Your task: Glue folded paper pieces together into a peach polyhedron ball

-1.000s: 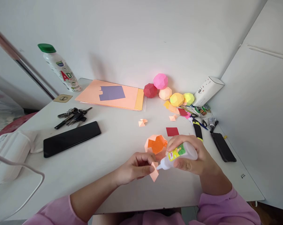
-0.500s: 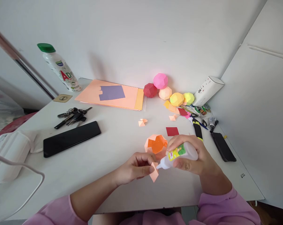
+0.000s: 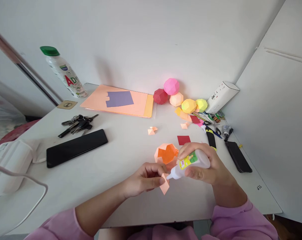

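While our left hand (image 3: 147,178) pinches peach paper (image 3: 165,188) and our right hand (image 3: 216,170) encircles a glue bottle (image 3: 188,161), the open ball (image 3: 172,164) at twelve o'clock seems unfinished; five balls (image 3: 171,86) beyond look complete.

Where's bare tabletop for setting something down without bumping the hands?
The widest patch of table lies between the black phone and the open paper ball, in front of the peach sheets. A smaller one lies in front of the black case, beside the right forearm. It is crowded at the back right, around the cutter and white tube.
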`<state>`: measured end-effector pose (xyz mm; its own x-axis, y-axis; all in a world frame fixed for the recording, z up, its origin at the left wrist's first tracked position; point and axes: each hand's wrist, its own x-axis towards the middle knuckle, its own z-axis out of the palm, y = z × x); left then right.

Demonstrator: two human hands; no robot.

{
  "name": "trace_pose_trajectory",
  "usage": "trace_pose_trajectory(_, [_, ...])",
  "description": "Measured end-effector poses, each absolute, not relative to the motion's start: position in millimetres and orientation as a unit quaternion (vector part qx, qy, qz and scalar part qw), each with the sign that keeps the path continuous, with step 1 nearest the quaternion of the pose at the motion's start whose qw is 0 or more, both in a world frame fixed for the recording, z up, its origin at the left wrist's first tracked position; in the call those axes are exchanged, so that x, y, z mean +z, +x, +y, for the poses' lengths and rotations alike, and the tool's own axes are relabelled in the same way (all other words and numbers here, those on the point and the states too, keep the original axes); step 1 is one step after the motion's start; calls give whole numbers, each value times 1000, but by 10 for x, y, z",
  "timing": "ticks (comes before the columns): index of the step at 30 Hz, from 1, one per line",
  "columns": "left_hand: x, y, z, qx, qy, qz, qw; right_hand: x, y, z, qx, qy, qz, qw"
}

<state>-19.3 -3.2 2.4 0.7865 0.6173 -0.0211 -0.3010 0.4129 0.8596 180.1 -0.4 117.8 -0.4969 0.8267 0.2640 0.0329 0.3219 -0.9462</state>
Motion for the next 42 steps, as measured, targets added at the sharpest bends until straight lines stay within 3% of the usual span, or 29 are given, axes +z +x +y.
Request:
trace_pose_trajectory(19, [42,-205,-28,289,457,162,825,1149,1809,39,544,-337,-662,391])
trace_pose_trajectory(28, [53,-192,-22,299,461,154,821,1091,1863,69,493,-391,-635,448])
trace_pose_trajectory(34, [90,-203,-12,315,470,144,812,1128,1952,187,535,-311,-589,519])
trace_pose_trajectory(38, [141,-214,12,345,483,145,792,1041,2133,296,479,-350,-593,545])
trace_pose_trajectory(42, [147,-222,25,356,475,143,792,512,2396,373,289,-452,-626,565])
